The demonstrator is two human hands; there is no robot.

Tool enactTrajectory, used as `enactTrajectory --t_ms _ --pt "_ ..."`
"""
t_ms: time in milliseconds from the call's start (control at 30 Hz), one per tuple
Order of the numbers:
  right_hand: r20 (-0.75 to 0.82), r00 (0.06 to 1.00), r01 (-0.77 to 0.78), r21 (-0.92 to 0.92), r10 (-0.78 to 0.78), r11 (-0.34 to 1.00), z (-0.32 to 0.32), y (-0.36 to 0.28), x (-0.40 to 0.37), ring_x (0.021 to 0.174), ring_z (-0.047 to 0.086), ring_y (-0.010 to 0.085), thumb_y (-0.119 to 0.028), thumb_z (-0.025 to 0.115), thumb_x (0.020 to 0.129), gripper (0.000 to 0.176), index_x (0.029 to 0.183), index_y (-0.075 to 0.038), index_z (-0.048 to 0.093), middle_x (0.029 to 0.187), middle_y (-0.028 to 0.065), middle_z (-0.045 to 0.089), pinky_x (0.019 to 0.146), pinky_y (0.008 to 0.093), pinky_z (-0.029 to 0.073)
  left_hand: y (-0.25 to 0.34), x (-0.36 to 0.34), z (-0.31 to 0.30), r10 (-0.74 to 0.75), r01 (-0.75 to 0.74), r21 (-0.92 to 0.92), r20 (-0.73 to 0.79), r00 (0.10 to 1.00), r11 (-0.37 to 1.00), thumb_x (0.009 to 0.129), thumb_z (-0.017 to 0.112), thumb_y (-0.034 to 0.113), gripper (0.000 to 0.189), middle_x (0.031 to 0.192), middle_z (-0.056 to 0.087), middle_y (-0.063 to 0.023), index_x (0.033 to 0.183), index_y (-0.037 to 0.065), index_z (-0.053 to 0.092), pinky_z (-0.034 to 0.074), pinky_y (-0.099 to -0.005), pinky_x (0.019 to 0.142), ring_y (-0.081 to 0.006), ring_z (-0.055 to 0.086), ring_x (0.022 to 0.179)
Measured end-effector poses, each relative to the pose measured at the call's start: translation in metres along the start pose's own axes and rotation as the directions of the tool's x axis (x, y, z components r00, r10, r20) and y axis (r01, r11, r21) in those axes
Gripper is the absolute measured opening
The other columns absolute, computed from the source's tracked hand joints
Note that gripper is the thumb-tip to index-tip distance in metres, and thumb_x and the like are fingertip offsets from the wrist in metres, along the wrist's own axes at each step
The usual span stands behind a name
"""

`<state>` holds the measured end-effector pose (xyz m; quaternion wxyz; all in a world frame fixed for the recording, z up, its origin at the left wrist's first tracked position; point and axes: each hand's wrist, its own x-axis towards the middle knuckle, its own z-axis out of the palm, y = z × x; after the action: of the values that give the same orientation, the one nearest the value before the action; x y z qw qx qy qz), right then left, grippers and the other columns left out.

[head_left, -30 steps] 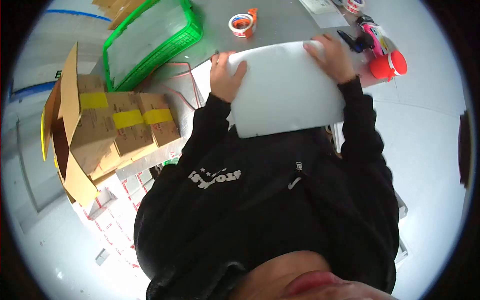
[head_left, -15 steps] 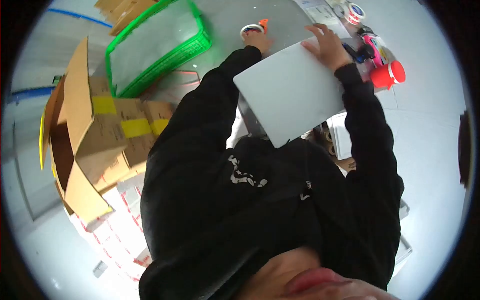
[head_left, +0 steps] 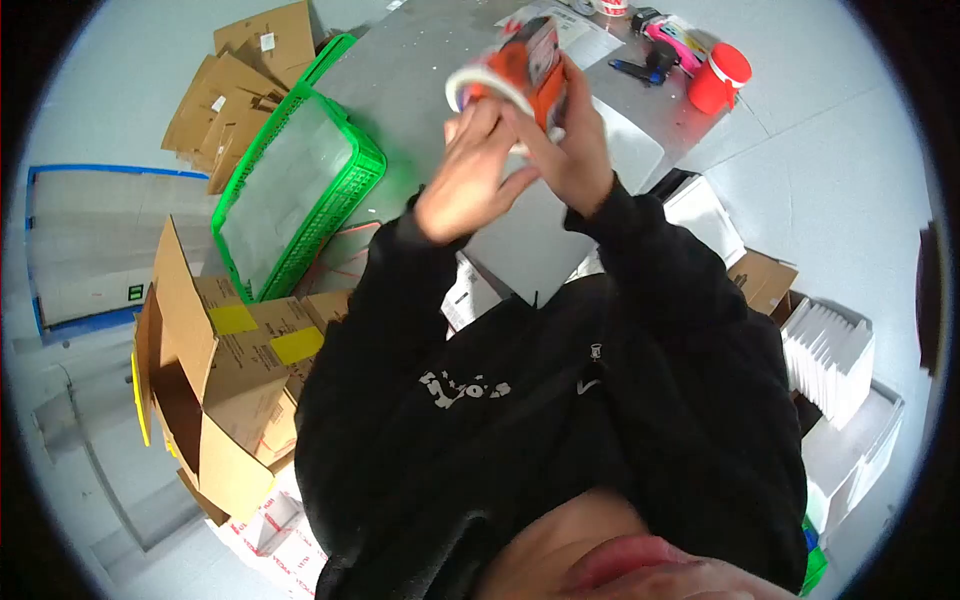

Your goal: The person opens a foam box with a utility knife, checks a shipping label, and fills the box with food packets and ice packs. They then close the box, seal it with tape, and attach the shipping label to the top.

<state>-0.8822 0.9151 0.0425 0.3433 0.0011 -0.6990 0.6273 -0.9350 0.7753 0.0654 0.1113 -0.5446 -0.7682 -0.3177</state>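
Note:
An orange tape gun (head_left: 549,97) with a roll of tape, its white rim facing left, is held up in front of me, slightly blurred. My right hand (head_left: 583,145) is closed around its right side. Against the roll, my left hand (head_left: 468,170) has its fingers pressed together and the thumb pointing right. Under both hands lies a flat light grey panel (head_left: 530,235), one corner toward my body. Neither hand touches the panel visibly.
A green plastic basket (head_left: 352,180) stands to the left, near an open cardboard box (head_left: 235,370). At the back right are a red cup (head_left: 718,80), a dark blue-handled tool (head_left: 652,66) and a paper sheet (head_left: 580,40). White stacked pieces (head_left: 828,360) sit at right.
My left hand has lifted the tape gun from the table. My right hand has left the panel and moved left onto the tape gun. The view has shifted.

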Motion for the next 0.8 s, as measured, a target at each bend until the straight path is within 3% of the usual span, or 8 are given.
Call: enactTrajectory --t_ms 67,100,167,233,300,500,667,800 --pt "0.031 0.998 0.066 -0.195 -0.061 0.979 -0.032 -0.022 -0.025 0.103 0.061 0.0345 -0.019 0.075 0.073 0.068 0.130 0.000 0.043 0.111 0.0211 0.061 0.087 0.0365 0.049 0.007 -0.022 -0.016 -0.193 0.196 -0.586 0.068 0.979 0.786 0.085 0.065 0.018 0.027 0.103 0.058 -0.0146 0.099 -0.004 0.061 0.049 -0.0401 0.072 -0.0256 0.060 0.093" --pt "0.087 0.991 0.130 -0.375 -0.105 0.918 -0.047 -0.031 -0.037 0.099 0.062 0.0345 -0.016 0.077 0.069 0.070 0.129 -0.001 0.045 0.107 0.0197 0.062 0.085 0.0359 0.049 0.008 -0.037 -0.013 -0.370 0.341 -0.817 0.171 0.913 0.464 0.090 0.061 0.021 0.027 0.102 0.060 -0.0136 0.101 -0.004 0.061 0.053 -0.0365 0.065 -0.0223 0.062 0.090" --pt "0.167 0.976 0.199 -0.438 -0.139 0.877 -0.075 -0.043 -0.062 0.089 0.064 0.0334 -0.011 0.080 0.060 0.072 0.126 -0.003 0.050 0.102 0.0177 0.063 0.079 0.0343 0.051 0.035 -0.029 -0.009 -0.527 0.299 -0.916 0.121 0.841 0.268 0.096 0.053 0.026 0.030 0.093 0.062 -0.0098 0.100 -0.003 0.062 0.051 -0.0296 0.055 -0.0157 0.062 0.073" --pt "0.199 0.957 0.280 -0.435 -0.212 0.856 -0.092 -0.049 -0.078 0.081 0.064 0.0305 -0.008 0.080 0.055 0.075 0.125 -0.005 0.053 0.100 0.0157 0.064 0.073 0.0333 0.053 0.053 -0.026 0.003 -0.548 0.381 -0.921 0.359 0.756 -0.078 0.097 0.051 0.030 0.034 0.082 0.061 -0.0074 0.095 -0.002 0.063 0.048 -0.0263 0.052 -0.0135 0.057 0.062" --pt "0.321 0.944 0.241 -0.519 -0.074 0.820 -0.105 -0.049 -0.098 0.078 0.065 0.0298 -0.009 0.081 0.054 0.078 0.126 -0.005 0.053 0.100 0.0150 0.064 0.069 0.0338 0.053 0.060 -0.031 0.018 -0.410 0.548 -0.836 0.489 0.770 0.032 0.094 0.058 0.029 0.028 0.070 0.055 0.0002 0.088 0.002 0.063 0.040 -0.0216 0.050 -0.0069 0.048 0.058" --pt "0.353 0.929 0.106 -0.543 0.112 0.833 -0.101 -0.053 -0.108 0.076 0.064 0.0321 -0.015 0.079 0.060 0.085 0.137 -0.013 0.044 0.100 0.0132 0.062 0.067 0.0371 0.053 0.052 -0.035 0.035 -0.613 0.712 -0.692 0.510 0.603 0.124 0.090 0.062 0.016 0.021 0.062 0.055 0.0020 0.075 0.001 0.066 0.039 -0.0212 0.052 -0.0049 0.047 0.056" --pt "0.378 0.822 -0.032 -0.717 0.427 0.697 -0.110 -0.081 -0.098 0.071 0.061 0.0336 -0.015 0.074 0.065 0.084 0.142 -0.023 0.039 0.088 0.0126 0.055 0.065 0.0399 0.053 -0.074 -0.030 0.038 -0.652 0.617 -0.265 -0.063 0.756 0.741 0.088 0.062 0.013 0.022 0.061 0.058 0.0007 0.074 -0.003 0.066 0.042 -0.0272 0.053 -0.0056 0.049 0.060" --pt "0.342 0.824 -0.030 -0.769 0.451 0.638 -0.157 -0.088 -0.116 0.068 0.059 0.0323 -0.012 0.071 0.065 0.078 0.138 -0.025 0.046 0.083 0.0117 0.051 0.064 0.0410 0.052 -0.200 -0.010 0.003 -0.609 0.607 0.073 0.000 0.793 0.791 0.087 0.062 0.029 0.028 0.071 0.067 -0.0174 0.083 0.003 0.072 0.048 -0.0352 0.059 -0.0203 0.065 0.061"
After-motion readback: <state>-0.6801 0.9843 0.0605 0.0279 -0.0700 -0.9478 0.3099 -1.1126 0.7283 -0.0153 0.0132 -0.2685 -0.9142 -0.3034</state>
